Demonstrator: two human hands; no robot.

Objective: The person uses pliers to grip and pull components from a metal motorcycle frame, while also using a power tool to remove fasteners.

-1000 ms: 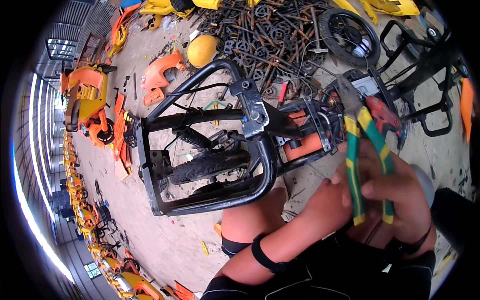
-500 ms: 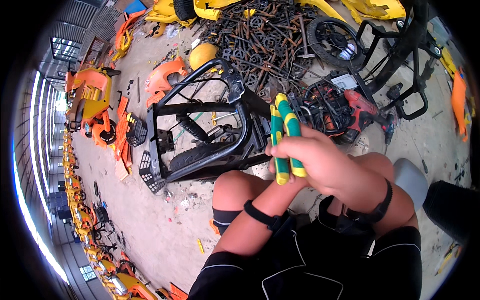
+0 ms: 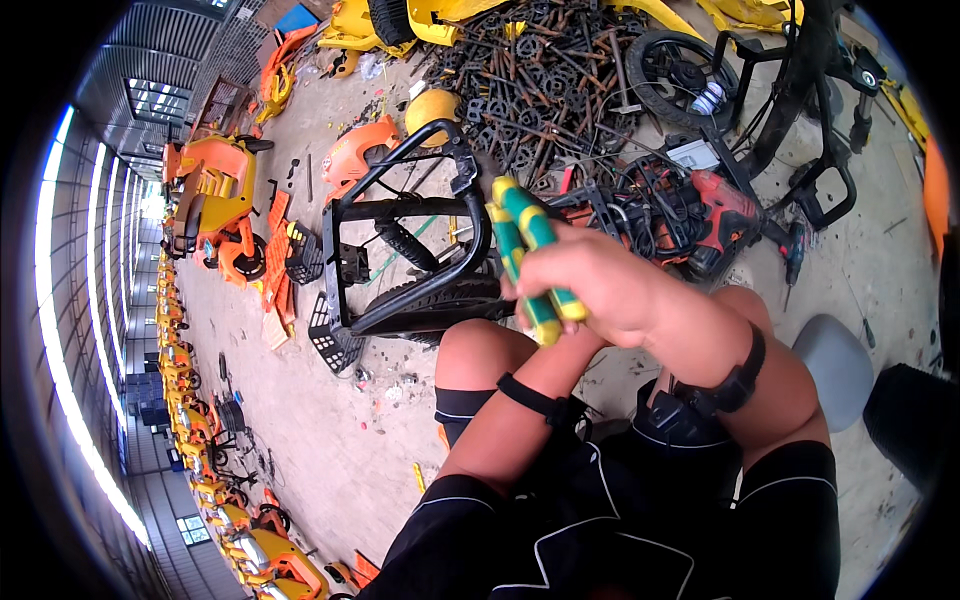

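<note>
My right hand (image 3: 610, 290) is wrapped round green-and-yellow handled pliers (image 3: 540, 230), held tilted above my knees; the jaws cannot be made out. My left hand (image 3: 584, 342) sits beneath the right one, mostly hidden by it, so its grip is unclear. Beyond the pliers stands a black metal scooter frame (image 3: 478, 230) with a shock absorber and tyre. Right of it, a red cordless drill (image 3: 712, 215) lies on a tangle of black wiring and parts (image 3: 655, 205).
A pile of rusty metal parts (image 3: 540, 80), loose wheel (image 3: 655, 80) and yellow dome (image 3: 430, 110) lie behind. Another black frame (image 3: 830, 195) stands right, near a grey curved piece (image 3: 830, 370). Orange-and-yellow scooters (image 3: 210, 200) line the left; parts litter the concrete floor (image 3: 340, 440).
The pliers and my right hand have moved left and upward in the picture, away from over the drill. The surroundings have shifted as my view moved, showing more of my legs.
</note>
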